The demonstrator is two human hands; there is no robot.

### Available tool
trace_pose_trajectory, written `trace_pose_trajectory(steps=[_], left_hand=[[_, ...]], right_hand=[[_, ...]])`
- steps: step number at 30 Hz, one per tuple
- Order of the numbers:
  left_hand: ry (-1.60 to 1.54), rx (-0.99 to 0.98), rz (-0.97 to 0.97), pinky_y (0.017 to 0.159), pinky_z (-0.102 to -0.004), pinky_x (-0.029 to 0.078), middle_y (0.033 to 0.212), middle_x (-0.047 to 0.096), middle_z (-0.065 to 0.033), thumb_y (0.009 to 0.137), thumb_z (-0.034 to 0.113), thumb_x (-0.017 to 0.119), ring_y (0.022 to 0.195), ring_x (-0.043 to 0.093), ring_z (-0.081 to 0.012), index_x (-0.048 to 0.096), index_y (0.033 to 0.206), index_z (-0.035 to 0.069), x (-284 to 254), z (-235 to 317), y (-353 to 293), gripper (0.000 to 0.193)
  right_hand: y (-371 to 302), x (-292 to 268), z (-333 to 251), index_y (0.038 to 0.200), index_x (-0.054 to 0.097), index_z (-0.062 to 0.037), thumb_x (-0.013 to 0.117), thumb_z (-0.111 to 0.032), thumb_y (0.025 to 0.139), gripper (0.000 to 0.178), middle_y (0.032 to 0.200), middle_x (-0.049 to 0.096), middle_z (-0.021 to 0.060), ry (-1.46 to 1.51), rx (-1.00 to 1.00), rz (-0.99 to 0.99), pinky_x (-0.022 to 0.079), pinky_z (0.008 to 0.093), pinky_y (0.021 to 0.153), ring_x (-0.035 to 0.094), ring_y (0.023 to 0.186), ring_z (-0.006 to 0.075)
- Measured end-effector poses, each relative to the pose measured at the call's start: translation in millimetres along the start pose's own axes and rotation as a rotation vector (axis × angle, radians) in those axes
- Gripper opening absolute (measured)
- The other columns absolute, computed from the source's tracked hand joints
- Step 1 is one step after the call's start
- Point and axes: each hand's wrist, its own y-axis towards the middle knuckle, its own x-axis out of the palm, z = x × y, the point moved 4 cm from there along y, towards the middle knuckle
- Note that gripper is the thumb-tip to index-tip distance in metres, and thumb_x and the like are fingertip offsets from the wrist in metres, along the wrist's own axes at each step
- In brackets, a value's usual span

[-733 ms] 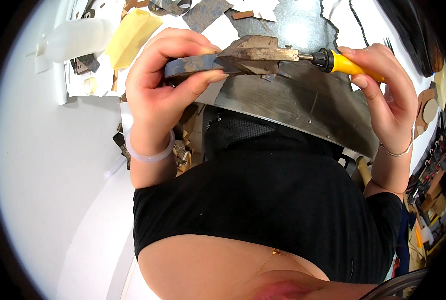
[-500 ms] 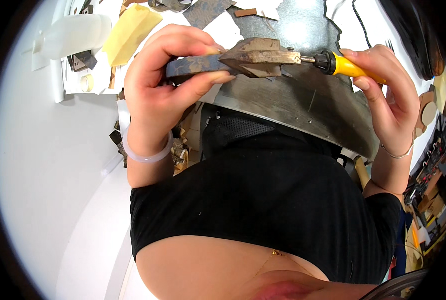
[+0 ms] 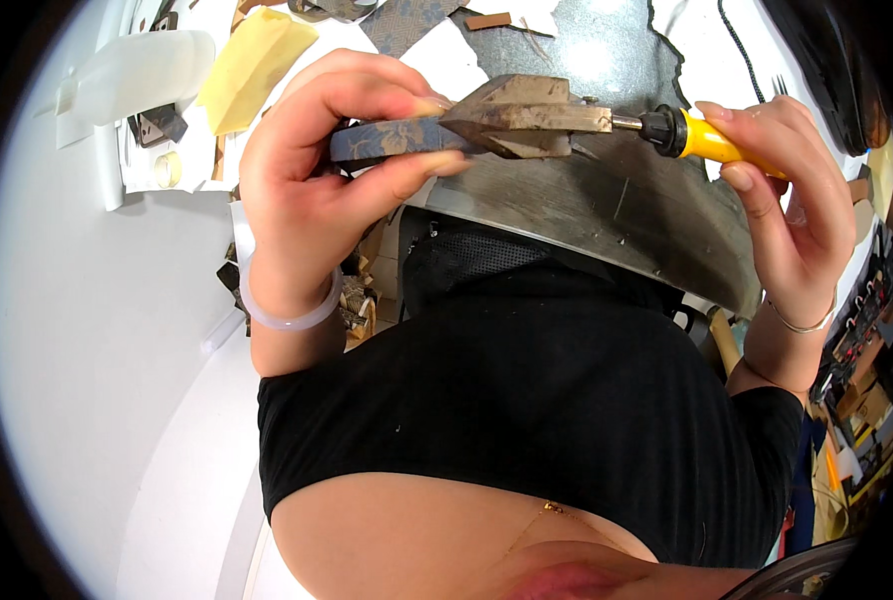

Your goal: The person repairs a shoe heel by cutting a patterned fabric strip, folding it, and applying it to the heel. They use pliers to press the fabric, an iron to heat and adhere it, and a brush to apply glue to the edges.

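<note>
My left hand (image 3: 302, 175) is closed, with thumb and fingers pinching a curved blue strap (image 3: 392, 140) patterned with tan flowers. From the strap's right end juts a brownish, wedge-sided block (image 3: 522, 115) with a narrow bar along its middle. Between thumb and fingers, my right hand (image 3: 802, 200) grips a yellow-handled tool (image 3: 709, 140) with a black collar and a thin metal shaft. The shaft points left and meets the bar's right end in this view; whether it is joined to it I cannot tell. Both things are held above the table edge.
Below lies a grey metal tabletop (image 3: 577, 205). Far left are a translucent squeeze bottle (image 3: 152, 75), a folded yellow sheet (image 3: 257, 70) and a small tape roll (image 3: 169, 168). Patterned scraps (image 3: 407, 25) lie at the back. A black cord (image 3: 742, 45) runs at the back right.
My right hand and the yellow-handled tool have shifted slightly right and down. The block has moved a little right, while my left hand has shifted slightly left; both grips are the same.
</note>
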Motion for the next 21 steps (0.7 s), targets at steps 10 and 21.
trace_pose_trajectory(steps=[10, 21], left_hand=[[0.009, 0.009, -0.011, 0.078, -0.028, 0.047, 0.1, 0.065, -0.0159, 0.066, -0.005, 0.083, 0.088, 0.059, -0.0187, 0.063, 0.091, -0.005, 0.5, 2.1, 2.2, 0.032], [0.035, -0.015, -0.014, 0.076, -0.0296, 0.049, 0.096, 0.065, -0.0158, 0.066, -0.005, 0.082, 0.086, 0.062, -0.0201, 0.063, 0.091, -0.005, 0.5, 1.9, 3.1, 0.031]], right_hand=[[-8.4, -0.7, 3.0, 0.115, 0.066, 0.0033, 0.065, -0.007, 0.094, 0.024, 0.104, 0.069, 0.0146, 0.093, 0.082, 0.05, 0.046, 0.0309, 0.08, 0.059, 0.088, 0.0218], [-4.0, -1.7, 2.0, 0.116, 0.068, 0.0018, 0.066, -0.009, 0.093, 0.026, 0.1, 0.068, 0.0146, 0.015, -0.002, -0.021, 0.046, 0.0277, 0.072, 0.059, 0.086, 0.0212]])
